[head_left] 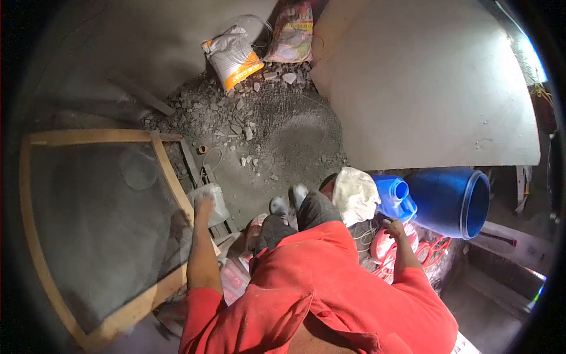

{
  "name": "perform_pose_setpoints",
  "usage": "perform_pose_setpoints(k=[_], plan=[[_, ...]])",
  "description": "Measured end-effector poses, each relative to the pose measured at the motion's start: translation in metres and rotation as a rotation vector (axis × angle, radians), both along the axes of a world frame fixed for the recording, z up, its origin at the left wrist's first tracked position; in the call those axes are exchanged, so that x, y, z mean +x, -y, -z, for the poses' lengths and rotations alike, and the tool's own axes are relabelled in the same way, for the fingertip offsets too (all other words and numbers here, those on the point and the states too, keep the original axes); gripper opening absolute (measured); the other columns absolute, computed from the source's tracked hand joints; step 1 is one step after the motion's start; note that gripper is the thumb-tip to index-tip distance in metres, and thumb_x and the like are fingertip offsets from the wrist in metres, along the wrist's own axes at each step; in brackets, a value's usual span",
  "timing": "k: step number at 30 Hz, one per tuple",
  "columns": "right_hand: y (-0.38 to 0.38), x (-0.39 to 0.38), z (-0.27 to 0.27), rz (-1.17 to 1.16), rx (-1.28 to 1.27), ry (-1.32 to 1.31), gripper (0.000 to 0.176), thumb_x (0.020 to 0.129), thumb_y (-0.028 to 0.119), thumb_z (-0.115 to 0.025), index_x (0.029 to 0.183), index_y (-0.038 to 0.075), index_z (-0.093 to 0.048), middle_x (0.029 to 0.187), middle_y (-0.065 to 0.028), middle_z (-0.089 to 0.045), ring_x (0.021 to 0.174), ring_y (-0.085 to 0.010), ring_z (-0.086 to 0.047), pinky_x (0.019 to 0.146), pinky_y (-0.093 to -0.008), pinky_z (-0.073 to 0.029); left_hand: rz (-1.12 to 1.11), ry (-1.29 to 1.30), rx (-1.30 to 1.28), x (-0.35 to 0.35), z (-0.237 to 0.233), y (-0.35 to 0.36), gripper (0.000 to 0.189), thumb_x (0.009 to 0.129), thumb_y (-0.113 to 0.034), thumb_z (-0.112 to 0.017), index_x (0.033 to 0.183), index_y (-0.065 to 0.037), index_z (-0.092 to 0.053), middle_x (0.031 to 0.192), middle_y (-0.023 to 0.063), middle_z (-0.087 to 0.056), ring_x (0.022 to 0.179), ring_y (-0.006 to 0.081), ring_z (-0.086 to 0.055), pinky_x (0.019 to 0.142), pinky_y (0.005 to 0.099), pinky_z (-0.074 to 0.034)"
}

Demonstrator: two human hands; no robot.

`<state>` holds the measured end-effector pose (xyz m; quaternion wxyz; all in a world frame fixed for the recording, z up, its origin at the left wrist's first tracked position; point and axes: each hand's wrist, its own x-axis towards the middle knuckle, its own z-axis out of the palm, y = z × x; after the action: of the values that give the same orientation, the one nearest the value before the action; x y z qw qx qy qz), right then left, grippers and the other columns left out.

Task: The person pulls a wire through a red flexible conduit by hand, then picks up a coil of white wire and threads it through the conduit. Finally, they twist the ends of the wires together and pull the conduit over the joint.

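Note:
My left hand (205, 203) is blurred and overlaps a whitish plastic container (219, 206) beside the wooden-framed mesh screen (171, 171). Its fingers are smeared, so I cannot make out whether they grip the container. On the other side, my right hand (394, 228) hangs with curled fingers and nothing visible in them. Just above it is a blue plastic jug (392, 192), and behind the hand lies a red and white sack (383, 245) with red hose (433, 251). A pale cloth or sack (355, 196) rests left of the jug.
Grey sand with stone chips (277, 115) covers the floor ahead of my feet (289, 200). A skim-coat bag (233, 56) and a printed sack (292, 35) lie at the far wall. A large pale board (430, 82) leans at right above a blue barrel (448, 200).

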<state>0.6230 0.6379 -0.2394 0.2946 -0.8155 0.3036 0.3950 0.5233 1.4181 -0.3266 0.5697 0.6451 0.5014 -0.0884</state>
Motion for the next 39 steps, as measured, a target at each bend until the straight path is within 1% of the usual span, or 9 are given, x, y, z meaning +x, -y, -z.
perform_pose_setpoints(k=[9,17,23,24,26,27,31,35,39], plan=[[-0.088,0.105,0.106,0.01,0.176,0.104,0.032,0.091,0.026,-0.064,0.108,-0.001,-0.068,0.078,-0.0106,-0.069,0.064,-0.0185,-0.064,0.059,-0.0331,-0.052,0.382,-0.236,0.182,0.227,-0.078,-0.051,0.037,0.09,-0.023,-0.067,0.121,-0.003,-0.06,0.096,0.0078,-0.066,0.073,0.0146,-0.063,0.06,0.0289,-0.05],[-0.176,0.206,0.068,0.171,0.196,0.242,0.04,0.096,0.03,-0.055,0.121,-0.001,-0.062,0.094,-0.0102,-0.069,0.074,-0.0169,-0.065,0.061,-0.0278,-0.049,0.202,-0.1,0.171,0.374,-0.046,-0.18,0.051,0.087,-0.044,-0.07,0.115,-0.002,-0.064,0.098,0.0088,-0.065,0.073,0.0185,-0.061,0.071,0.0314,-0.052],[-0.188,0.126,0.102,0.542,-0.03,0.141,0.041,0.097,0.034,-0.056,0.126,0.006,-0.06,0.096,-0.0063,-0.069,0.071,-0.0131,-0.062,0.054,-0.0265,-0.043,0.301,-0.177,0.532,0.677,0.005,-0.27,0.097,0.078,-0.065,-0.069,0.141,0.005,-0.043,0.135,0.0242,-0.05,0.114,0.0316,-0.054,0.09,0.0428,-0.047],[-0.225,0.122,0.095,0.657,-0.126,0.089,0.039,0.096,0.033,-0.056,0.125,0.006,-0.061,0.095,-0.0055,-0.068,0.07,-0.0127,-0.062,0.052,-0.0263,-0.042,0.834,-0.077,0.724,0.73,0.037,-0.317,0.101,0.079,-0.065,-0.069,0.145,0.004,-0.036,0.14,0.0247,-0.045,0.122,0.0337,-0.049,0.097,0.0448,-0.043],[-0.288,0.096,0.073,0.701,-0.191,-0.088,0.038,0.095,0.032,-0.057,0.123,0.007,-0.06,0.093,-0.0049,-0.068,0.068,-0.0123,-0.061,0.05,-0.0257,-0.041,0.901,-0.022,0.703,0.804,0.068,-0.338,0.11,0.078,-0.067,-0.068,0.149,0.005,-0.027,0.149,0.0257,-0.036,0.134,0.0374,-0.039,0.109,0.0488,-0.033],[-0.318,0.074,0.073,0.662,-0.165,-0.166,0.038,0.094,0.032,-0.058,0.123,0.007,-0.06,0.093,-0.005,-0.068,0.067,-0.0123,-0.06,0.05,-0.0253,-0.041,0.44,-0.046,0.513,0.855,0.071,-0.298,0.113,0.076,-0.069,-0.068,0.149,0.006,-0.025,0.153,0.0262,-0.03,0.139,0.039,-0.035,0.113,0.0508,-0.027],[-0.461,0.082,0.01,0.819,0.106,-0.463,0.046,0.092,0.031,-0.063,0.123,-0.002,-0.058,0.091,-0.0105,-0.068,0.068,-0.0163,-0.063,0.053,-0.0282,-0.046,0.728,-0.201,0.572,0.971,0.153,-0.33,0.114,0.076,-0.069,-0.068,0.151,0.003,-0.022,0.155,0.0204,-0.029,0.139,0.0367,-0.036,0.113,0.0486,-0.028],[-0.531,0.113,-0.029,1.063,0.068,-0.491,0.043,0.092,0.031,-0.061,0.12,-0.001,-0.06,0.089,-0.0103,-0.069,0.071,-0.017,-0.065,0.055,-0.029,-0.048,0.833,0.063,-0.057,0.998,0.186,-0.299,0.095,0.084,-0.062,-0.065,0.151,-0.004,-0.029,0.147,0.0166,-0.043,0.127,0.0287,-0.051,0.104,0.0375,-0.039],[-0.561,0.116,-0.033,0.9,-0.098,-0.375,0.051,0.095,0.039,-0.056,0.126,-0.002,-0.059,0.096,-0.0119,-0.07,0.077,-0.0179,-0.065,0.062,-0.0306,-0.05,0.773,0.06,-0.604,1.003,0.212,-0.24,0.068,0.093,-0.047,-0.061,0.145,-0.009,-0.04,0.132,0.0093,-0.06,0.071,0.0107,-0.057,0.058,0.0211,-0.043]])
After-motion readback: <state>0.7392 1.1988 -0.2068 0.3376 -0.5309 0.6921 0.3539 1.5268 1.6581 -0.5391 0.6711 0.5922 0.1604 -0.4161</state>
